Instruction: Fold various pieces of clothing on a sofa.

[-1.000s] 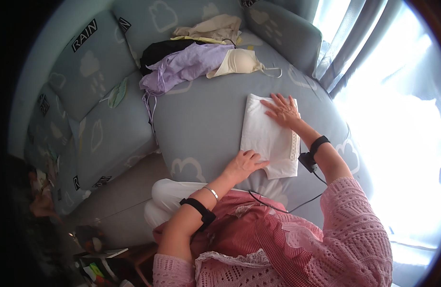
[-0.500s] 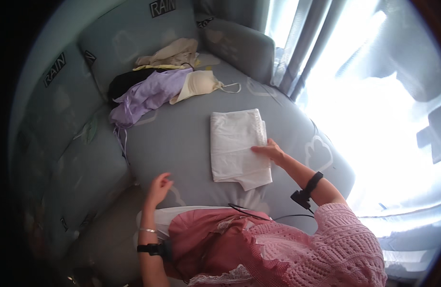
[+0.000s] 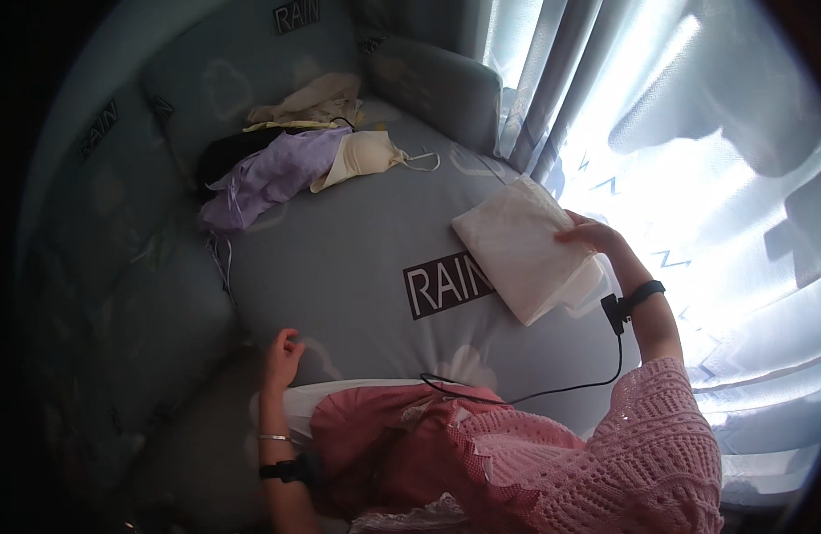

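Observation:
My right hand [image 3: 589, 233] grips one edge of a folded white cloth [image 3: 522, 249], thumb on top and fingers at the side toward the window. The cloth is tilted over the right part of the grey sofa seat [image 3: 339, 267]. What exact garment or linen it is, the folds do not show. My left hand [image 3: 284, 356] is near the front edge of the seat, away from the cloth. Its fingers are loosely curled, and nothing shows in them.
At the back left of the seat lies a clothes pile: a lilac garment [image 3: 277, 173], a cream bra [image 3: 366, 158], a black piece [image 3: 228, 156] and a beige one [image 3: 317, 98]. Bright curtains [image 3: 589, 98] hang at the right. A black cable [image 3: 571, 390] runs from my right wrist strap.
My right hand has picked up the folded white cloth and moved it to the right, toward the curtains, uncovering a dark printed patch on the seat. My left hand has shifted slightly left.

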The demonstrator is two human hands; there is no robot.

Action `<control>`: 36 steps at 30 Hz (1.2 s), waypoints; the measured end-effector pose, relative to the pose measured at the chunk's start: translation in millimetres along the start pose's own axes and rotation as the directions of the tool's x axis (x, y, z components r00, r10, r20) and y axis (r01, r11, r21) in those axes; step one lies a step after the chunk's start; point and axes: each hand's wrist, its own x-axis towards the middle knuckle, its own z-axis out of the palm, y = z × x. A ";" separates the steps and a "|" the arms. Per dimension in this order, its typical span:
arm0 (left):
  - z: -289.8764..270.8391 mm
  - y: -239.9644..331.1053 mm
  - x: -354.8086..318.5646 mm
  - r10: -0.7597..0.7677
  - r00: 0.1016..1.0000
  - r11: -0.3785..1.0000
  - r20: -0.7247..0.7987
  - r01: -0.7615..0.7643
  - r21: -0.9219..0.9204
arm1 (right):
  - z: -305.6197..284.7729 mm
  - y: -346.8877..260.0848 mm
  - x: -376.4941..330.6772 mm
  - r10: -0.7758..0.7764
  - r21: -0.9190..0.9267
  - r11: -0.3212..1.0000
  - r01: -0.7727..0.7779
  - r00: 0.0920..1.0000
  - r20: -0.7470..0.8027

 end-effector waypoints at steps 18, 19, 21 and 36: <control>-11.9 12.8 13.9 -0.105 0.983 0.994 0.150 0.101 0.038 | 45.4 -24.4 121.9 -0.276 -0.886 0.223 -0.405 0.846 -0.456; -12.7 11.4 15.2 -0.129 0.979 0.991 0.155 0.124 0.044 | 66.9 -38.8 140.1 -0.342 -0.934 0.252 -0.253 0.879 -0.331; -12.0 7.0 16.4 -0.030 0.981 0.990 0.191 0.004 0.139 | 127.9 -68.1 186.3 -0.452 -0.975 0.219 -0.035 0.882 -0.133; 6.5 -23.6 22.4 -0.014 0.973 1.000 0.228 0.014 0.002 | 411.0 -264.3 373.0 -0.596 -0.918 0.314 0.242 0.803 0.008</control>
